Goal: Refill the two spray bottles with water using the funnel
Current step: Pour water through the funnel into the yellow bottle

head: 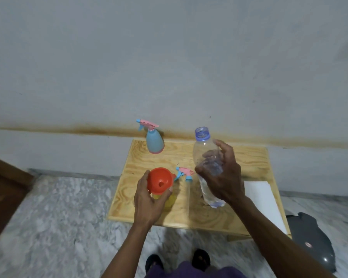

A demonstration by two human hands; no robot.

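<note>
A: Where's the funnel (160,180)?
B: Seated in the yellow spray bottle (169,199), under the left hand (149,199), whose fingers curl round its rim, probably to steady it for pouring.
A: And the right hand (222,177)?
B: Wrapped around the uncapped water bottle (206,157), held upright just right of the funnel, not yet tipped.
A: The sprayer?
B: The detached spray head (184,173) lies between the hands on the wooden table (249,157); the blue spray bottle (154,140) stands beyond, head still on, likely next.
</note>
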